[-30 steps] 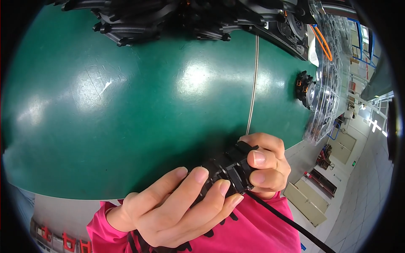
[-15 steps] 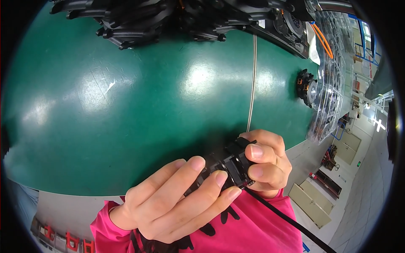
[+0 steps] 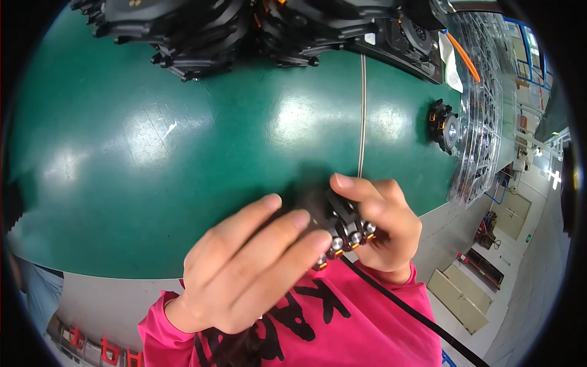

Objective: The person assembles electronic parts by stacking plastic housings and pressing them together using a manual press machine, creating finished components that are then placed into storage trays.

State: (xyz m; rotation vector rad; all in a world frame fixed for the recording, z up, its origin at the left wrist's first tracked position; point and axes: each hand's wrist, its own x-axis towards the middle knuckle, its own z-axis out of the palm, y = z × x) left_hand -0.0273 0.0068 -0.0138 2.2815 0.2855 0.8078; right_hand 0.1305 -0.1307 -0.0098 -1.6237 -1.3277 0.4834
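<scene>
Hands (image 3: 244, 269): both gripping black segmented piece (image 3: 347, 219) | piece turned since earlier | silver-and-orange ends (image 3: 337, 244) now showing

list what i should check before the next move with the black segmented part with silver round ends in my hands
1. Black segmented part touched by both hands: ok, left hand on one side, right hand on the other.
2. Silver round ends visible: ok, several show along its lower edge.
3. All of them properly seated: cannot tell, the left fingers cover some.
4. Long black cable not touching the part: cannot tell, its upper end is hidden.
5. Round black-and-orange part with grey hub away from the hands: ok, it stands on the glossy green tabletop beside the clear plastic trays.
</scene>
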